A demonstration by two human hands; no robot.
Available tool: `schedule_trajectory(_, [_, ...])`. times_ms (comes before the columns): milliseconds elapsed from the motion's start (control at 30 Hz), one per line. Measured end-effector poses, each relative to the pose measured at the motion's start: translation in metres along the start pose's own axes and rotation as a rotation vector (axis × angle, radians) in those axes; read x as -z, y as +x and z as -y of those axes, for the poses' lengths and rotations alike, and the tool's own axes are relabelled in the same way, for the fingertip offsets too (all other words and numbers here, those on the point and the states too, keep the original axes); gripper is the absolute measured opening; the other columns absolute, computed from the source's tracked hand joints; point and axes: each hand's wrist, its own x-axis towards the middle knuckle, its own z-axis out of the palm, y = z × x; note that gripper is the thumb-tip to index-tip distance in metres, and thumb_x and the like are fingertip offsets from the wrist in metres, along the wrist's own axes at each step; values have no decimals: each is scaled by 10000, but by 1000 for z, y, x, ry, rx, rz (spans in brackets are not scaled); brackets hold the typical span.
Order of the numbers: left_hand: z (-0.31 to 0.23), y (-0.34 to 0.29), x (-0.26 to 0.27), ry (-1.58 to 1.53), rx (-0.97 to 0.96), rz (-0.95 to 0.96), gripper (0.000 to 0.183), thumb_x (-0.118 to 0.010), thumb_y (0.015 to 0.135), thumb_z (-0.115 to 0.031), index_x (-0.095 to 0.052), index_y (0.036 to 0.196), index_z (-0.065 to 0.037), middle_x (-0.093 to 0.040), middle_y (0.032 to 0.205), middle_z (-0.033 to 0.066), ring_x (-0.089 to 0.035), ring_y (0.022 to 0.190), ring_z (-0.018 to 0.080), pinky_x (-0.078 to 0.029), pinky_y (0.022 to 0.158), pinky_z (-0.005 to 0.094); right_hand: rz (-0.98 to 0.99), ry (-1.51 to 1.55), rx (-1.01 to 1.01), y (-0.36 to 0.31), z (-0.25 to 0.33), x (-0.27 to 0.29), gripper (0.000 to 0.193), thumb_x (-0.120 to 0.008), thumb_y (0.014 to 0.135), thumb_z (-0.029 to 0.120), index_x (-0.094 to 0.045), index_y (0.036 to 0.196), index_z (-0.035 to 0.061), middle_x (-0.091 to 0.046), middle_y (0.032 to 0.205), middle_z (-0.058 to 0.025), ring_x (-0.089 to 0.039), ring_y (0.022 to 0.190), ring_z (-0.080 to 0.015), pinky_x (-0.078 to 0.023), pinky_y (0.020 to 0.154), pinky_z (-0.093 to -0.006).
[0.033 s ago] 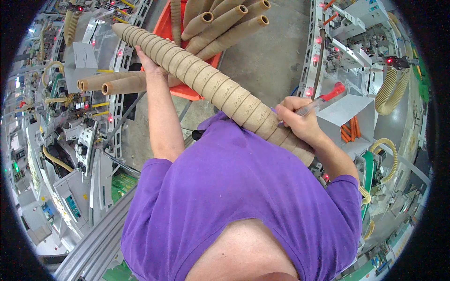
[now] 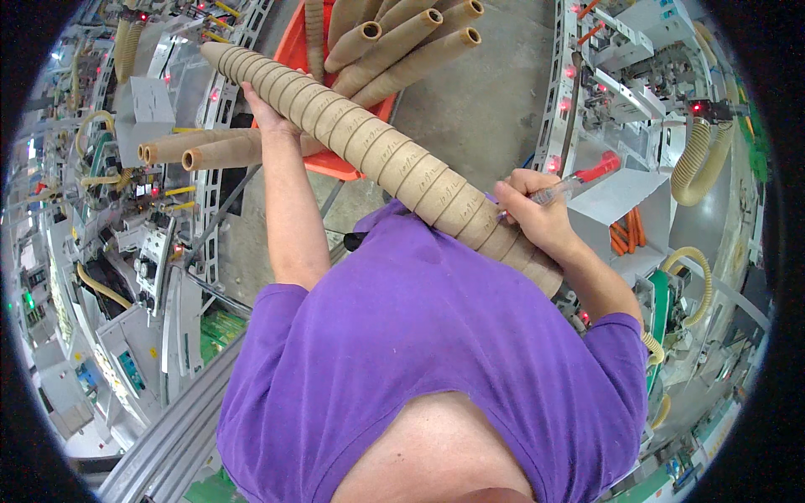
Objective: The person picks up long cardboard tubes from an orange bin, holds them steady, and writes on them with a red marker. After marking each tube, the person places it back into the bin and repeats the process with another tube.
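Observation:
A long stack of nested brown cardboard cones (image 2: 377,147) lies slantwise before my chest, its narrow end at the upper left. Small handwritten marks run along the cones' sides. My left hand (image 2: 275,117) supports the stack from below near its narrow end, with most of the fingers hidden behind it. In my right hand (image 2: 537,214) is a clear-barrelled marker pen (image 2: 558,189) with a red end. Its tip is at the side of a cone near the wide end, and the fingers are pinched round the barrel.
An orange-red crate (image 2: 335,166) beyond the stack holds several more cone stacks (image 2: 402,46), some sticking out to the left (image 2: 222,152). Machine rows flank both sides. On the right, a grey metal box (image 2: 616,197) has orange tubes (image 2: 631,230) in it.
My right hand and the pen have shifted very slightly, and the pen tip shows more clearly against the cone. The stack and my left hand stay in place.

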Motion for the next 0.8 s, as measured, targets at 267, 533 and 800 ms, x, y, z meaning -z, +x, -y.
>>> schedule_trajectory(267, [2,-2,-4,5,4,-47,863,-283,835,-764,-478,1214,-14,-601,1028,279,-597,899,441,-496,818,568,-47,-7,-57,1,-4,0,330,-615,860,115,-491,568,25,-484,536,12,-440,526,-57,-330,470,-263])
schedule_trajectory(533, [-2,-1,-5,116,-24,-120,897,-195,860,-744,-485,1209,29,-601,1053,274,-588,963,427,-482,863,551,8,-31,62,-13,-1,7,343,-620,856,118,-460,574,4,-423,518,-5,-369,503,-77,-279,462,-296])
schedule_trajectory(800, [-3,1,0,169,-40,-110,912,-201,853,-754,-479,1223,32,-592,1077,277,-578,987,429,-479,867,555,74,-110,133,-16,-6,7,367,-627,841,118,-416,565,-1,-377,510,-26,-350,502,-90,-270,471,-315])
